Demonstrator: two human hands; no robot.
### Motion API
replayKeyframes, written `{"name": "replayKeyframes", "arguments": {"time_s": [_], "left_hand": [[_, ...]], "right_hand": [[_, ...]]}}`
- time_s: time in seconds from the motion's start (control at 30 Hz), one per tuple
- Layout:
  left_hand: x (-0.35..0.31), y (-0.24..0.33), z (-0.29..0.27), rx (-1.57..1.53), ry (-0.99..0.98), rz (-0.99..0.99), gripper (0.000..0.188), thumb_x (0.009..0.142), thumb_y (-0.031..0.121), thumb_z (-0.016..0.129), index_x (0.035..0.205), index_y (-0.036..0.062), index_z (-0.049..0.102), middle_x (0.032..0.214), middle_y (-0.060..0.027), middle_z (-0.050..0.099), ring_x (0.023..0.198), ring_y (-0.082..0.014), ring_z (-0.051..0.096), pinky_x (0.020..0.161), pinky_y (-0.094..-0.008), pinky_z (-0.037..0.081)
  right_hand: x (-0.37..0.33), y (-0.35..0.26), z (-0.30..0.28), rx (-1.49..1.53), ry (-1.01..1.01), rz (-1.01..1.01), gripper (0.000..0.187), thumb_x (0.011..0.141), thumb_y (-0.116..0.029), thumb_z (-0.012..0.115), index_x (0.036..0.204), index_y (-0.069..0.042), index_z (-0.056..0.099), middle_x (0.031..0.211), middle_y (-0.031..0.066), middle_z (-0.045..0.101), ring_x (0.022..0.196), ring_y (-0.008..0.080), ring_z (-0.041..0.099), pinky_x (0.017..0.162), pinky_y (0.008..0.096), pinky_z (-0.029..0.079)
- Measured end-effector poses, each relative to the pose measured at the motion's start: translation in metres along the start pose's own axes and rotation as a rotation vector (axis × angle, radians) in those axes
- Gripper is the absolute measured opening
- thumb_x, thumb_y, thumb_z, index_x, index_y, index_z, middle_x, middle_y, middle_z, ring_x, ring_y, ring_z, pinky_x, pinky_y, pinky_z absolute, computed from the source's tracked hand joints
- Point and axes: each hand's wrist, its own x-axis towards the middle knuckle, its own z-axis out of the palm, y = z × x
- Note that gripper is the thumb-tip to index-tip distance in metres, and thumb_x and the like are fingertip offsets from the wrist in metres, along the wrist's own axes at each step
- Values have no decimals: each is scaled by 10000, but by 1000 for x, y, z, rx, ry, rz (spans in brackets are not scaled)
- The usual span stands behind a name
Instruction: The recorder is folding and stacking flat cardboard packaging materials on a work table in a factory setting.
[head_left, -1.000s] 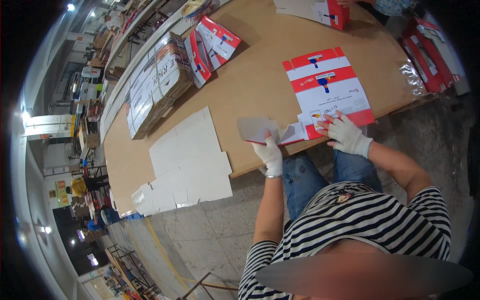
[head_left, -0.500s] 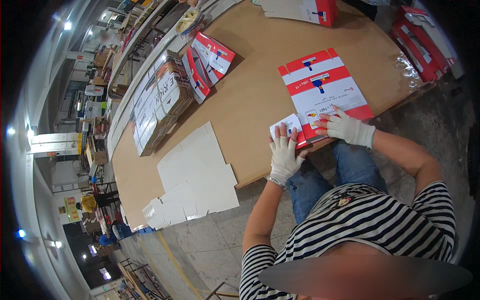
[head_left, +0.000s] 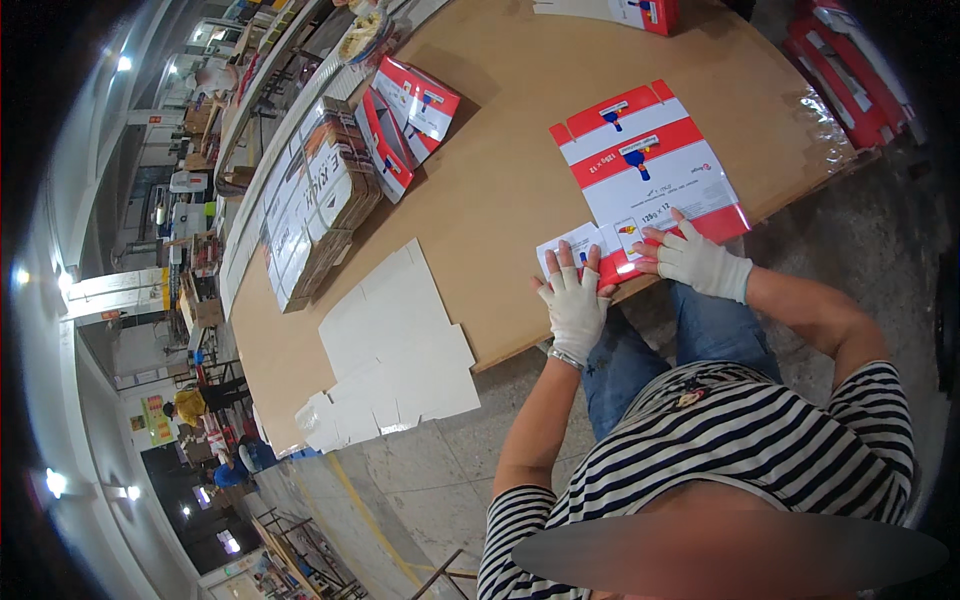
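A flat red and white printed carton blank [head_left: 655, 180] lies on the brown table in front of me, its near edge close to the table's front edge. My left hand [head_left: 577, 300], in a white fingerless glove, rests with fingers spread on the small white flap [head_left: 567, 246] at the carton's near left corner. My right hand [head_left: 695, 262], gloved the same way, lies flat with its fingers apart on the near red strip of the carton. Neither hand grasps anything; both palms face down.
White blank card sheets [head_left: 395, 350] lie to the left on the table [head_left: 490, 240]. Behind them sits a strapped bundle of flat cartons [head_left: 318, 205], beside partly folded red and white boxes [head_left: 412, 110]. More red cartons [head_left: 850, 80] stand beyond the right edge.
My left hand has shifted slightly right and toward me, fingers still spread. The right hand stays almost in place on the carton. The view has tilted a little.
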Motion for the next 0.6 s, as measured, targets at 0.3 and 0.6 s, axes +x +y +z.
{"name": "replayKeyframes", "arguments": {"time_s": [0.3, 0.6], "left_hand": [[2, 6, -1, -56, -50, -50, 676, 896, 472, 547, 1464, 165, 350, 1537, -220, 209, 1413, -443, 173, 1017, -717, 196], [68, 1, -8, -331, 47, -262, 765, 767, 402, 720, 1394, 84, 420, 1509, -201, 285, 1400, -420, 211, 1062, -658, 174]], "right_hand": [[-3, 2, 5, -6, -33, -10, 405, 907, -192, 483, 1307, -160, 538, 1404, 60, 499, 1337, 249, 423, 1094, 655, 215], [1, 15, 4, 5, -23, -93, 411, 904, -204, 459, 1305, -146, 529, 1385, 45, 511, 1299, 226, 453, 1106, 591, 256]]}}
